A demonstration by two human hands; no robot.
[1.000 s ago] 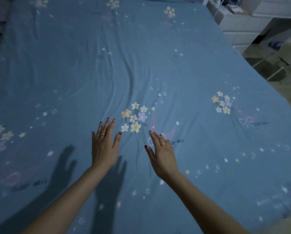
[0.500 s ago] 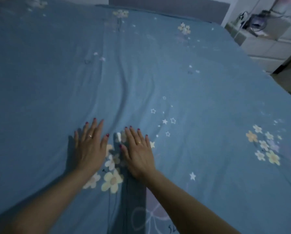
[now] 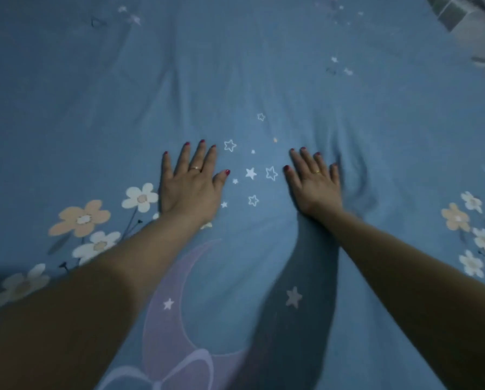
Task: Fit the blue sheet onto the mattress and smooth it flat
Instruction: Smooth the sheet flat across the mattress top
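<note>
- Neither grip is closed on anything: both hands lie palm-down with straight fingers pressed flat on the sheet (image 3: 264,80).
- Left hand (image 3: 190,187) sits left of centre, fingers fanned slightly and pointing far, thumb out to the right; a ring (image 3: 195,168) shows on one finger.
- Right hand (image 3: 314,184) lies to the right, apart from the left, fingers pointing far and a little left, thumb out to the left; it too wears a ring (image 3: 317,172).
- Both forearms reach out from the near edge, nearly straight, bare to the elbow, and converge toward the middle.
- Printed stars (image 3: 251,173) lie in the gap between the two hands.
- Sheet covers nearly the whole view; long soft creases run from the far side toward the hands, and a darker fold sits just right of the right hand.
- Flower prints (image 3: 81,218) lie left of the left arm, with more at the right edge; a pale purple crescent print (image 3: 165,319) lies near, between the arms.
- Shadow of the right arm falls on the sheet to its left.
- Pale tiled surface (image 3: 455,12) shows at the far right corner, blurred.
</note>
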